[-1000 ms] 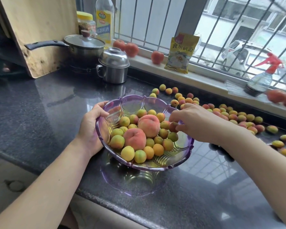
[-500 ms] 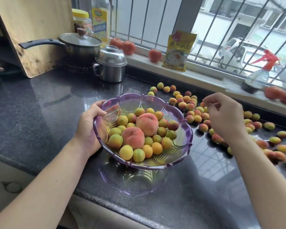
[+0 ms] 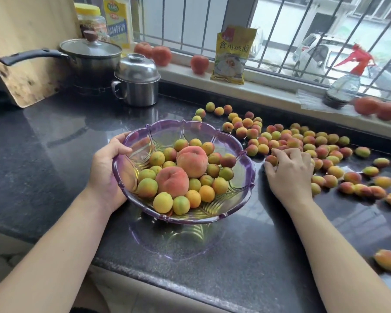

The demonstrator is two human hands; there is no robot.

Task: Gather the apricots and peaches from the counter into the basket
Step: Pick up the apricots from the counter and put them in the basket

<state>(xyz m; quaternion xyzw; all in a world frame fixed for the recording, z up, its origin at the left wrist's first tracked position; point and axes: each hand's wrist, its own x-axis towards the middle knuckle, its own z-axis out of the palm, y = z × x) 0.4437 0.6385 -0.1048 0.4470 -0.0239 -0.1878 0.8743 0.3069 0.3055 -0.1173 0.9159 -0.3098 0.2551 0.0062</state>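
Note:
A clear purple basket (image 3: 182, 123) stands on the dark counter, tilted toward me. In it lie two peaches (image 3: 191, 162) and several apricots (image 3: 207, 193). My left hand (image 3: 106, 168) grips its left rim, thumb inside. Many loose apricots (image 3: 291, 141) are scattered on the counter right of the basket. My right hand (image 3: 289, 172) lies on the near edge of that pile, fingers curled down over the fruit, with one apricot (image 3: 271, 159) at its fingertips.
Behind the basket stand a lidded steel mug (image 3: 138, 82) and a lidded pot (image 3: 93, 55), with a wooden board (image 3: 27, 41) leaning at the left. The window sill holds red fruit (image 3: 158, 54), a yellow packet (image 3: 233, 55) and a spray bottle (image 3: 345, 86). One stray fruit (image 3: 388, 260) lies near the counter's front right.
My right hand left the basket, swung right over the pile, then came down on the apricots beside the basket. My left hand kept its hold on the rim.

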